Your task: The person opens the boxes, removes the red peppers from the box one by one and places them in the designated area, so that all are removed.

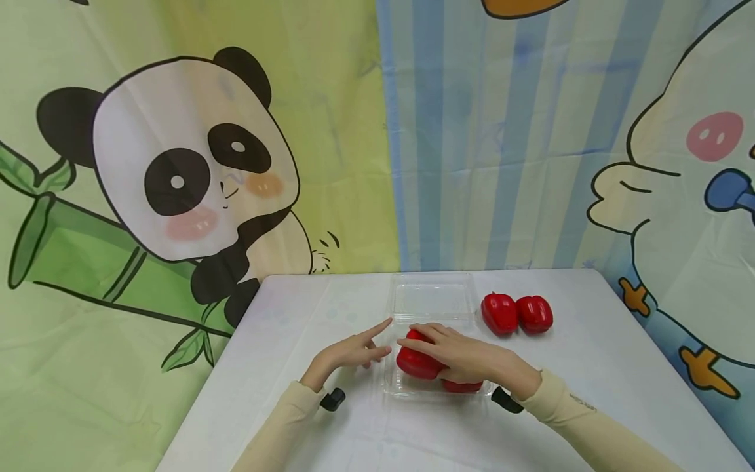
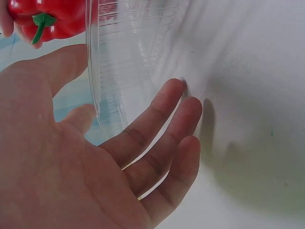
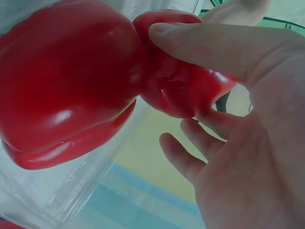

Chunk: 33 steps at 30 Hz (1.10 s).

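A red bell pepper (image 1: pixel 417 357) is in my right hand (image 1: pixel 466 354), with the thumb on one side and fingers on the other. It is at the left part of a clear plastic box (image 1: pixel 392 388), where its green stem shows in the left wrist view. Another red pepper (image 3: pixel 71 81) lies in the box beside the held one, partly hidden under my right hand in the head view. My left hand (image 1: pixel 352 351) is by the box's left wall, fingers mostly extended and holding nothing. Whether its thumb touches the wall I cannot tell.
The box's clear lid (image 1: pixel 433 298) lies folded back behind it. Two more red peppers (image 1: pixel 499 313) sit side by side on the white table (image 1: pixel 560 367), right of the lid. A cartoon-printed curtain (image 1: pixel 354 164) hangs behind the table.
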Each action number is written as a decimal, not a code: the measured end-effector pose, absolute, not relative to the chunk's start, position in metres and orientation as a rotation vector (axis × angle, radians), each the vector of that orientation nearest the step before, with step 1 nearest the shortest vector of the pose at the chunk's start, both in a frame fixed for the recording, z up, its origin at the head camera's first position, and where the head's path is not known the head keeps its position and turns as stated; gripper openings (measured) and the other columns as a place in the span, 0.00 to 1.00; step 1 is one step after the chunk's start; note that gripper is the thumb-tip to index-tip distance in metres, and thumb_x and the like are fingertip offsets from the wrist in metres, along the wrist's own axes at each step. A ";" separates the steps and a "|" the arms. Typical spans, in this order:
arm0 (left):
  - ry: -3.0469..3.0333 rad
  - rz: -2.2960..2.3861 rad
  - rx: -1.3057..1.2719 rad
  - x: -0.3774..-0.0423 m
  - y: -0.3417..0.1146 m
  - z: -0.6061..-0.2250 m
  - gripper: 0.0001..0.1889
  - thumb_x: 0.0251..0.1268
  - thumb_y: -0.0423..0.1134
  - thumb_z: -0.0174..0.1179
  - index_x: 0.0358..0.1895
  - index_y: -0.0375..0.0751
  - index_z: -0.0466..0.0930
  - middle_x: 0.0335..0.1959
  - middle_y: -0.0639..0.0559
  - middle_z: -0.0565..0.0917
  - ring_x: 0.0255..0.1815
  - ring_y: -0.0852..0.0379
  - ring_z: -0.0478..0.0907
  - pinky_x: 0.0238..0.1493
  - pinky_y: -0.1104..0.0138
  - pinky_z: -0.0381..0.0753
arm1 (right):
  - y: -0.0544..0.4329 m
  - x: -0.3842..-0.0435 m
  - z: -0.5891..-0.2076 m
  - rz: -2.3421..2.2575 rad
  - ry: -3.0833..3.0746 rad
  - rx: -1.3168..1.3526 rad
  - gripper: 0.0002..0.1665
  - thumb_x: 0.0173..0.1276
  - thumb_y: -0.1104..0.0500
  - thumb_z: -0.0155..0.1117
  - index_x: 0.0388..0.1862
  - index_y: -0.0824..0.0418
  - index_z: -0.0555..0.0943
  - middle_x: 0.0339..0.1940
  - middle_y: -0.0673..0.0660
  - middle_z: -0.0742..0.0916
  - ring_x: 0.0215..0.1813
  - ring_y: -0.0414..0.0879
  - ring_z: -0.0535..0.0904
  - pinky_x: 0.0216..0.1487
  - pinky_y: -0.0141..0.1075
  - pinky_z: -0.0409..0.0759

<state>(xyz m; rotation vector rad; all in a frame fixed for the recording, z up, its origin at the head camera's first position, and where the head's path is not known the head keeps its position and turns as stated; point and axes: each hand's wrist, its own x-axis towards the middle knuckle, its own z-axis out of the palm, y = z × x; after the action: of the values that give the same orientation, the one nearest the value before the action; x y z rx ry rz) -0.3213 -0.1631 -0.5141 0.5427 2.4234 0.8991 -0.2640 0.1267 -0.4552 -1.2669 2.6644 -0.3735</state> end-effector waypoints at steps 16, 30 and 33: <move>2.423 0.899 0.515 -0.321 -0.162 -0.513 0.40 0.72 0.60 0.56 0.81 0.68 0.46 0.43 0.50 0.86 0.37 0.51 0.83 0.45 0.54 0.81 | 0.135 -0.263 -0.452 -0.474 2.665 -1.266 0.62 0.56 0.61 0.78 0.81 0.37 0.52 0.79 0.56 0.63 0.77 0.55 0.60 0.62 0.56 0.78; 2.418 0.907 0.542 -0.319 -0.162 -0.512 0.40 0.73 0.58 0.55 0.82 0.64 0.46 0.43 0.49 0.86 0.37 0.51 0.83 0.44 0.56 0.80 | 0.141 -0.262 -0.448 -0.544 2.664 -1.230 0.63 0.54 0.62 0.79 0.81 0.38 0.53 0.80 0.56 0.62 0.77 0.56 0.60 0.58 0.53 0.81; 2.419 0.906 0.548 -0.320 -0.162 -0.512 0.39 0.73 0.58 0.55 0.82 0.64 0.46 0.43 0.50 0.86 0.37 0.52 0.83 0.43 0.57 0.80 | 0.144 -0.263 -0.446 -0.541 2.684 -1.227 0.64 0.53 0.62 0.80 0.81 0.38 0.53 0.79 0.56 0.63 0.76 0.56 0.61 0.57 0.53 0.82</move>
<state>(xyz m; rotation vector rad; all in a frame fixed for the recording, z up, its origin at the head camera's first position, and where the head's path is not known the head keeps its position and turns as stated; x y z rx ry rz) -0.3196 -0.1621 -0.5124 0.5478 2.4185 0.9056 -0.2633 0.1435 -0.4460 -1.2272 2.6843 -0.5411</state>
